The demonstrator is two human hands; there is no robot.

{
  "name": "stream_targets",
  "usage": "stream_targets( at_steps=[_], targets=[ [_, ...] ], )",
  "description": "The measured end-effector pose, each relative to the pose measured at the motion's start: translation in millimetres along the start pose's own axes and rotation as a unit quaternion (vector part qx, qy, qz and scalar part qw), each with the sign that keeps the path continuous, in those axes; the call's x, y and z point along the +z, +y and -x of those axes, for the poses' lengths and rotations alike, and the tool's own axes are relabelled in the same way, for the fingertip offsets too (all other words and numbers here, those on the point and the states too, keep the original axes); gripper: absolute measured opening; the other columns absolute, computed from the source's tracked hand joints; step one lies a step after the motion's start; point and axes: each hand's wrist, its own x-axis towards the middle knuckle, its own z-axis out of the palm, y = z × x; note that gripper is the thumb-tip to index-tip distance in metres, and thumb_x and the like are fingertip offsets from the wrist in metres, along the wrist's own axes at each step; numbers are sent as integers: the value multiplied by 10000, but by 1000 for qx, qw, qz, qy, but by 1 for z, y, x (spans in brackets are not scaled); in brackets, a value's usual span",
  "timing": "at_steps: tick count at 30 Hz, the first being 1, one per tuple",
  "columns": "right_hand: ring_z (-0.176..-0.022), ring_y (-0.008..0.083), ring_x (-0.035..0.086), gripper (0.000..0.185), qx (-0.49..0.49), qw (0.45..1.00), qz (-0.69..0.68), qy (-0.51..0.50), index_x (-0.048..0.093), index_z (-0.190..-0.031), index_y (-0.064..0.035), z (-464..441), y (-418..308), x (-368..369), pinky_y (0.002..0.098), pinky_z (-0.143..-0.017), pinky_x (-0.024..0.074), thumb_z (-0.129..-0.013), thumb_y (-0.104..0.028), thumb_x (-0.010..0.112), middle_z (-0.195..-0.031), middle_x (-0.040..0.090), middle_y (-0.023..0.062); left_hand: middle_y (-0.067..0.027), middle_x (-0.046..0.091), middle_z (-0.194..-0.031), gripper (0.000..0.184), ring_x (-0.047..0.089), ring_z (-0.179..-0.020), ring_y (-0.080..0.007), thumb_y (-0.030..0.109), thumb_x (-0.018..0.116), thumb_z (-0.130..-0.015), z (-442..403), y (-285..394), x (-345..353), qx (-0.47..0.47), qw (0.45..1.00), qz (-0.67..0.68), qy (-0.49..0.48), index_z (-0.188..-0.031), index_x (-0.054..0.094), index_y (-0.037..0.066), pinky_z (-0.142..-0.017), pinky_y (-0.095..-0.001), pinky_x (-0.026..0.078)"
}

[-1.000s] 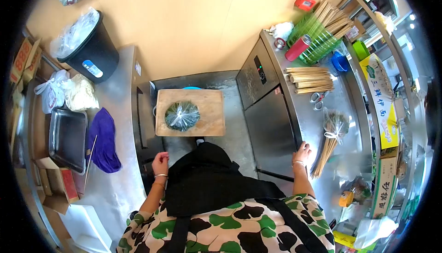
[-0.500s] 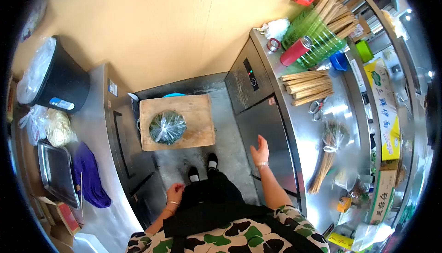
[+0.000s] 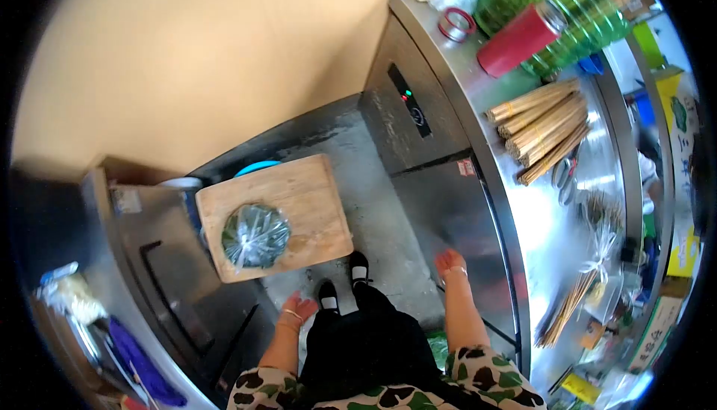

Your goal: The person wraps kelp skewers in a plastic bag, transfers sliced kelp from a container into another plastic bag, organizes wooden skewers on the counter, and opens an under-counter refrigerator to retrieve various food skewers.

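My left hand (image 3: 299, 305) hangs low beside my black apron, its fingers apart with nothing in them, a little below the wooden board (image 3: 317, 216). On that board lies a clear plastic bag of dark green leaves (image 3: 256, 236), touched by neither hand. My right hand (image 3: 450, 261) is in front of the steel cabinet door (image 3: 455, 219) on the right; its fingers are blurred and partly curled, and I cannot make out whether they are apart.
The right counter holds a red bottle (image 3: 521, 39), bundles of wooden sticks (image 3: 544, 126), scissors (image 3: 565, 180) and a tied bag with skewers (image 3: 597, 249). On the left counter lies a purple cloth (image 3: 142, 365). A green bag (image 3: 438, 348) is on the floor.
The view has turned and shifted toward the right counter. My right hand has left the counter edge and hangs lower by the cabinet. My left hand has moved away from the left cabinet.
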Motion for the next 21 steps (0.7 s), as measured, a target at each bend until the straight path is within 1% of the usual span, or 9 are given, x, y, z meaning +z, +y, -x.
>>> stream_targets(
  at_steps=[2, 5, 7, 8, 10, 12, 15, 20, 21],
  targets=[
    [-841, 274, 540, 167, -4, 996, -42, 73, 563, -912, -90, -30, -7, -82, 413, -769, 476, -777, -170, 620, -907, 564, 108, -219, 414, -1264, 645, 439, -1138, -427, 382, 631, -786, -44, 40, 40, -52, 991, 122, 35, -1275, 375, 47, -890, -631, 378],
    [-797, 253, 533, 133, 18, 994, -112, 6, 555, -869, -84, -12, -17, -151, 403, -762, 478, -766, -142, 615, -850, 556, 97, -163, 478, -1244, 566, 457, -1134, -387, 377, 614, -764, -57, 72, 74, 24, 982, 105, -156, -1231, 462, 95, -890, -611, 381],
    [-830, 243, 549, 158, -110, 948, -163, -249, 565, -906, -58, 17, -6, -196, 393, -768, 477, -781, -145, 608, -863, 574, 92, -90, 511, -1244, 489, 474, -1125, -356, 369, 605, -760, -63, 76, 79, 42, 981, 120, -148, -1179, 526, 129, -883, -583, 398],
    [-830, 243, 549, 158, -107, 950, -169, -240, 565, -906, -58, 27, 1, -209, 393, -768, 477, -781, -145, 608, -863, 574, 92, -53, 518, -1251, 467, 478, -1128, -345, 375, 601, -759, -80, 80, 75, 59, 987, 104, -108, -1160, 548, 141, -881, -570, 405],
    [-904, 238, 556, 211, -250, 963, -98, -9, 569, -976, -34, 40, 3, -216, 376, -803, 466, -812, -164, 597, -935, 588, 84, -29, 548, -1197, 447, 489, -1099, -338, 413, 600, -745, -87, 88, 68, 31, 989, 90, -112, -1118, 575, 167, -834, -524, 448],
    [-969, 241, 550, 261, -250, 958, -137, 34, 565, -1038, -32, 70, 0, -208, 368, -843, 450, -838, -198, 588, -997, 588, 77, -44, 562, -1147, 472, 498, -1053, -333, 450, 608, -722, -72, 86, 82, -14, 989, 143, -40, -1110, 576, 183, -750, -476, 490],
    [-930, 232, 550, 222, -260, 945, -169, 104, 570, -991, -46, 79, -5, -224, 367, -837, 440, -843, -212, 582, -978, 587, 68, -59, 562, -1120, 505, 493, -1014, -350, 474, 628, -690, -74, 85, 82, 2, 991, 118, -63, -1112, 572, 202, -677, -423, 516],
    [-759, 204, 515, 138, -234, 950, -206, 14, 551, -852, -99, 68, -18, -274, 345, -729, 443, -784, -198, 619, -819, 551, 40, -67, 574, -1104, 528, 510, -986, -360, 486, 643, -675, -82, 89, 89, 8, 988, 111, -106, -1104, 580, 185, -692, -418, 521],
    [-760, 204, 515, 130, -219, 952, -214, 15, 552, -839, -106, 64, -20, -282, 348, -713, 445, -770, -191, 623, -797, 540, 38, -59, 576, -1104, 519, 525, -984, -338, 468, 648, -685, -72, 87, 93, 68, 986, 68, -134, -1110, 575, 179, -714, -426, 516]
  ],
)
